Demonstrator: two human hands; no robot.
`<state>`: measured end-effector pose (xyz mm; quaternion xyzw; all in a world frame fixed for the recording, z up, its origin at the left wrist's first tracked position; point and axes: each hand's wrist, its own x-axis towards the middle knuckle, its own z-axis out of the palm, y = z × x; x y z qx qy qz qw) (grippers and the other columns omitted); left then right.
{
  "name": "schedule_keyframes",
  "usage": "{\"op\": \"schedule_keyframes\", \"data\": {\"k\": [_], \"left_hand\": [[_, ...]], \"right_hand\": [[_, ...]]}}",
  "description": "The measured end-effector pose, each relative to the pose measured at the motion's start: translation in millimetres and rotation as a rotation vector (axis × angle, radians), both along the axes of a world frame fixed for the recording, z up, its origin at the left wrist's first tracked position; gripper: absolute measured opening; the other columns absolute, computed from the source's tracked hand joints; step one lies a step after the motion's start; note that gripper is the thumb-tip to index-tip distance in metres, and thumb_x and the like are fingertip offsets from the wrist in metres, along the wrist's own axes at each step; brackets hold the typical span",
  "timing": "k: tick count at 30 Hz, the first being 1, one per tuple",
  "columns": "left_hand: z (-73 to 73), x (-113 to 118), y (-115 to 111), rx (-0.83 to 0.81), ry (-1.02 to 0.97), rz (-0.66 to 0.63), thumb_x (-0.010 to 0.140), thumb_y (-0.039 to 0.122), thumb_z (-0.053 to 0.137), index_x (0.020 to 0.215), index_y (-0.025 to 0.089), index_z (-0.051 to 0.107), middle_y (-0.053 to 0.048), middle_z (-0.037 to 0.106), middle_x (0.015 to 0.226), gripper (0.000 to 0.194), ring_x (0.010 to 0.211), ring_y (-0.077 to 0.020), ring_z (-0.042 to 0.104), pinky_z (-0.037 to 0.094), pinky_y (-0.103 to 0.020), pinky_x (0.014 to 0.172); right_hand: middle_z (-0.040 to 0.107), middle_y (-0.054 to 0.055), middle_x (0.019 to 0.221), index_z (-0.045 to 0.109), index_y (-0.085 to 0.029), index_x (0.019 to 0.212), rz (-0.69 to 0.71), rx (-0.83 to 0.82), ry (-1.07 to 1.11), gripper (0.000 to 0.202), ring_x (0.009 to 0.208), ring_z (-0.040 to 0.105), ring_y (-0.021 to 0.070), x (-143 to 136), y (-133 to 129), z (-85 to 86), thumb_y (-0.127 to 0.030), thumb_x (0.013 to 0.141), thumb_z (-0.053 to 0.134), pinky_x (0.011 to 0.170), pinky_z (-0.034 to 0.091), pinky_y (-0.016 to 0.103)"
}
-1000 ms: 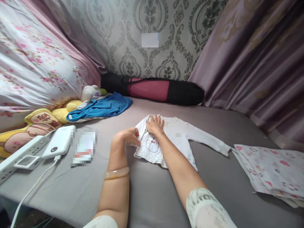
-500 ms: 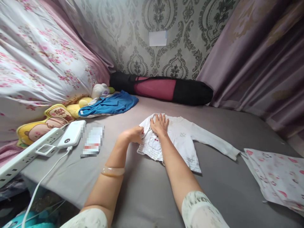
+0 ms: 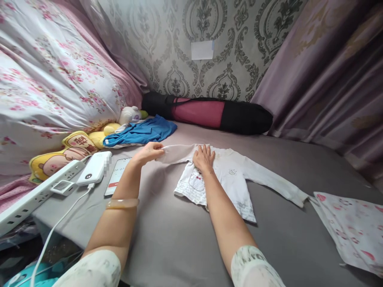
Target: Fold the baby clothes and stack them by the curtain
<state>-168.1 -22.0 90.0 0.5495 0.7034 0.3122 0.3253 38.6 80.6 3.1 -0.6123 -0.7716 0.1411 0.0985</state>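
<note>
A small white long-sleeved shirt lies front up on the grey sheet, a bear print and small bee on its chest. My left hand pinches the cuff of the sleeve on the left, which stretches out straight from the shoulder. On the upper chest near that shoulder my right hand rests flat with its fingers spread. The other sleeve reaches out to the right, its cuff touching a folded cloth with pink prints.
At the left are a phone, a white power bank, a power strip and a yellow cushion. Blue clothing and a black-and-red long bag lie further back.
My left hand has moved left and slightly up, drawing the sleeve out from over the shirt's side until it extends straight. My right hand stays pressed on the chest.
</note>
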Motion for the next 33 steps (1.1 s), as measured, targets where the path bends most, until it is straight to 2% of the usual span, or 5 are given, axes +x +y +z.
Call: {"op": "schedule_keyframes", "data": {"k": [7, 12, 21, 27, 33], "left_hand": [[-13.6, -23, 32, 0.025, -0.139, 0.365, 0.057, 0.028, 0.059, 0.074, 0.015, 0.063, 0.002, 0.055, 0.060, 0.022, 0.053, -0.0096, 0.048, 0.040, -0.021, 0.052], [-34.9, -33, 49, 0.024, -0.050, 0.515, 0.060, 0.026, 0.056, 0.075, 0.015, 0.064, 0.002, 0.050, 0.054, 0.020, 0.054, -0.0138, 0.050, 0.040, -0.023, 0.050], [-63.4, -34, 64, 0.036, 0.420, 0.501, 0.082, 0.021, 0.043, 0.107, 0.015, 0.066, -0.017, 0.070, 0.106, 0.035, 0.104, -0.0319, 0.064, 0.049, -0.038, 0.084], [-65.7, -21, 48, -0.047, 0.685, 0.419, 0.096, 0.030, 0.029, 0.124, 0.021, 0.055, -0.019, 0.066, 0.113, 0.039, 0.106, -0.0349, 0.064, 0.048, -0.045, 0.084], [-63.6, -18, 48, -0.167, 0.799, 0.441, 0.095, 0.024, 0.034, 0.123, 0.012, 0.049, -0.024, 0.062, 0.116, 0.035, 0.104, -0.0341, 0.062, 0.048, -0.044, 0.084]], "right_hand": [[0.021, 0.009, 0.162, 0.031, -0.018, 0.152, 0.001, 0.000, 0.002, 0.057, 0.149, 0.009, 0.0267, 0, 0, 2.1, -0.033, 0.098, 0.021, 0.117, 0.004, 0.053], [0.024, 0.010, 0.160, 0.033, -0.016, 0.151, 0.004, 0.027, 0.024, 0.056, 0.149, 0.011, 0.0261, -2, 0, 2.9, -0.033, 0.099, 0.022, 0.117, 0.005, 0.054], [0.027, 0.008, 0.160, 0.033, -0.017, 0.152, 0.140, 0.041, 0.022, 0.057, 0.148, 0.015, 0.0245, -4, -1, 0.2, -0.039, 0.101, 0.019, 0.119, 0.005, 0.044], [0.024, 0.008, 0.161, 0.031, -0.022, 0.153, 0.110, 0.034, -0.020, 0.058, 0.148, 0.015, 0.0264, -7, -2, -0.7, -0.046, 0.101, 0.019, 0.118, 0.004, 0.046], [0.022, 0.007, 0.162, 0.030, -0.023, 0.153, 0.094, 0.025, -0.039, 0.059, 0.148, 0.012, 0.0257, -8, -2, 0.1, -0.045, 0.100, 0.020, 0.118, 0.002, 0.045]]}}
